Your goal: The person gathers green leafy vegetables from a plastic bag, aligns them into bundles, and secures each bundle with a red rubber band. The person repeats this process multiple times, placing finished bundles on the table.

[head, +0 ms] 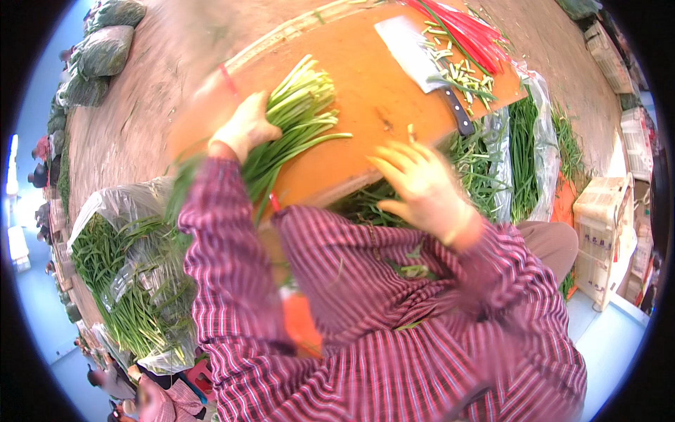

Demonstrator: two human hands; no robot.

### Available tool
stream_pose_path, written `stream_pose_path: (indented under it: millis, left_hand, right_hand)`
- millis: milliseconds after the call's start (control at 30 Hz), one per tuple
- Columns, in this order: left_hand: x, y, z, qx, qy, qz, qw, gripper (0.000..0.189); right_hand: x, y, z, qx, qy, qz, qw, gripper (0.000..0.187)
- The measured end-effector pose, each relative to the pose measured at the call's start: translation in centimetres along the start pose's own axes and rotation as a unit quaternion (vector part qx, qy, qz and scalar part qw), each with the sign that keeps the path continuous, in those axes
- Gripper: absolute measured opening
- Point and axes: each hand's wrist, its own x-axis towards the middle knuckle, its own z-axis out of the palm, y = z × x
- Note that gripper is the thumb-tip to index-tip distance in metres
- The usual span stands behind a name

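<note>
My left hand (247,126), in a pale glove, grips a bunch of long green-stalked vegetables (298,100), possibly garlic chives. The pale stem ends fan out over the orange board (369,105), while the leaves trail under my left forearm. Fingers spread and slightly blurred, my gloved right hand (422,184) hovers by the board's near edge with nothing in it. A cleaver (408,55) lies flat toward the board's right end, its black handle pointing back toward me. Cut stem pieces (466,79) are scattered beside the blade, next to a bundle of red ties (469,31).
Plastic-lined piles of greens stand at my left (140,316) and right (522,153). Loose leaves (379,200) lie below the board's near edge. A plastic crate (601,232) stands far right. Stuffed sacks (105,50) line the far left; other people sit lower left.
</note>
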Motion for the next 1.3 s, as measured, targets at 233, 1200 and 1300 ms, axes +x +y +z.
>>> stream_pose_path:
  millis: [233, 1200, 1300]
  left_hand:
    - [-1.0, 0.2, 1.0, -0.056, 0.023, 0.017, 0.998, 0.055]
    - [-8.4, 1.4, -0.1, 0.089, 0.084, -0.056, 0.991, 0.099]
    - [-8.8, 1.0, 0.3, 0.056, 0.071, -0.038, 0.995, 0.089]
  right_hand:
    - [15.4, -1.4, 5.5, -0.249, -0.023, -0.11, 0.962, 0.05]
    - [19.5, -0.1, 7.5, -0.145, -0.133, -0.128, 0.972, 0.09]
    - [18.9, -0.2, 7.7, -0.125, -0.084, -0.157, 0.976, 0.077]
